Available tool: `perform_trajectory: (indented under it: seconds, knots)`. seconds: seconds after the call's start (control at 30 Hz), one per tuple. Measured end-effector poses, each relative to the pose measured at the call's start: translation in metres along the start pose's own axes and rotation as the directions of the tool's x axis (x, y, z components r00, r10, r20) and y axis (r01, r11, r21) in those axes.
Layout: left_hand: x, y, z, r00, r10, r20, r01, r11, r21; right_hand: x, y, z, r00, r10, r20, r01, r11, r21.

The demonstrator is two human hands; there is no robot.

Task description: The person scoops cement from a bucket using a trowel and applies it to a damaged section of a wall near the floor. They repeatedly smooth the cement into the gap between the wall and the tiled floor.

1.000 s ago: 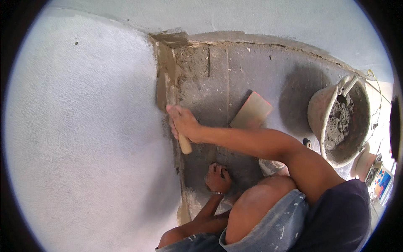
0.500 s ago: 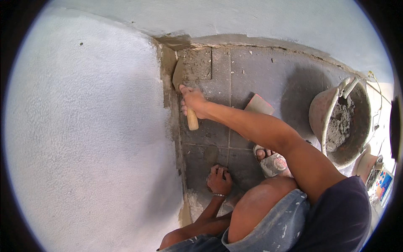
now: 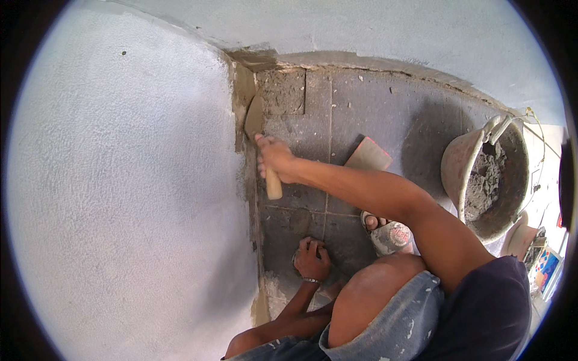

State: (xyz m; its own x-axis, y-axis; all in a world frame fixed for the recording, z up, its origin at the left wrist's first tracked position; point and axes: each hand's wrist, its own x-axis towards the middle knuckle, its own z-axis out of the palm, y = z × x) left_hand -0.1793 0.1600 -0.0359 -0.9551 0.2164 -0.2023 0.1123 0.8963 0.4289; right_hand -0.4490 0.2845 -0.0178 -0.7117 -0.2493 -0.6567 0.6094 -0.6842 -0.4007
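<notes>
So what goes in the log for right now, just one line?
right hand: grips wooden-handled trowel, blade on wall base | left hand: resting on tiled floor | mortar bucket: at right

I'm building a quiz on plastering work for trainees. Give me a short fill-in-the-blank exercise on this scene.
1. The right hand grips a trowel by its ____ handle.
2. The trowel blade lies against the foot of the white ____, near the corner.
3. The left hand rests on the dark tiled ____.
4. The bucket at the right holds grey ____.

Missing words: wooden; wall; floor; mortar
</notes>
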Motion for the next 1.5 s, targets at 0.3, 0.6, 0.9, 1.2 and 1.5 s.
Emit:
perform_trajectory:
  seconds: [0.3, 0.6, 0.9, 1.2, 1.5]
  knots:
    - [-0.008, -0.013, 0.000, 0.999, 0.033, -0.040, -0.030, 0.998, 0.061, -0.076, 0.010, 0.002, 0.997, 0.083, 0.002, -0.081, 0.979, -0.189]
    - [-0.002, -0.006, -0.003, 1.000, 0.014, -0.010, -0.014, 1.000, -0.005, -0.046, -0.092, 0.020, 0.990, -0.050, 0.132, 0.067, 0.990, -0.124]
    - [-0.004, -0.008, -0.014, 1.000, -0.005, 0.007, 0.005, 1.000, 0.008, -0.108, -0.080, -0.022, 0.883, -0.454, 0.117, 0.360, 0.496, -0.790]
    - [-0.007, -0.020, -0.007, 1.000, 0.020, -0.010, -0.021, 0.990, -0.137, -0.105, -0.166, -0.082, 0.685, -0.613, 0.393, 0.037, -0.510, -0.860]
    - [-0.005, -0.018, -0.010, 0.998, 0.038, -0.056, -0.046, 0.988, -0.148, -0.041, -0.174, -0.086, 0.777, -0.497, 0.386, 0.019, -0.595, -0.804]
